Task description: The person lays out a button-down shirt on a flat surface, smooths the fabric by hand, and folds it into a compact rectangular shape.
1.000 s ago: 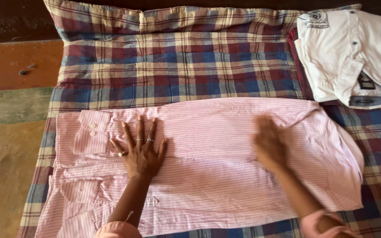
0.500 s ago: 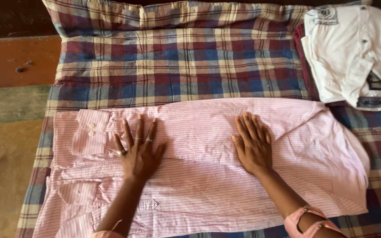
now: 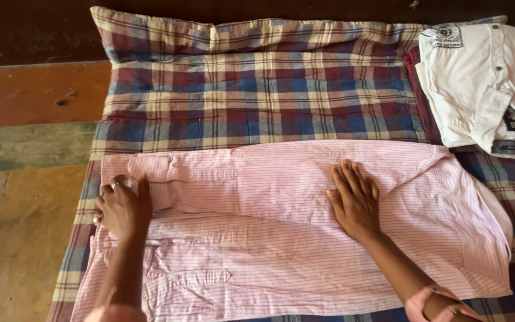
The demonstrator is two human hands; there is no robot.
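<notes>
Underneath everything lies a plaid blanket (image 3: 257, 95) in red, blue and cream checks, spread over a floor (image 3: 25, 149) of worn orange, green and tan patches. Across the blanket's near half stretches a pink striped shirt (image 3: 281, 238), laid flat and lengthwise, with its collar end toward the right and its cuffs toward the left. One sleeve runs along the shirt's far edge, and its buttoned placket shows near the left end. A second cuff and placket lie along the near edge, low in the view. At the blanket's far right corner sits a folded white shirt (image 3: 478, 83), resting on a dark red garment (image 3: 415, 89) and well apart from the pink one. The right hand (image 3: 356, 200) lies palm down on the middle of the pink striped shirt, fingers straight and close together, pressing flat with nothing held in its grip. The left hand (image 3: 123, 209) is at the shirt's left end, its fingers curled over the cloth just beside the far sleeve's cuff; its grip looks closed on a fold of that fabric. Rings (image 3: 114, 185) show on the left hand's fingers.
</notes>
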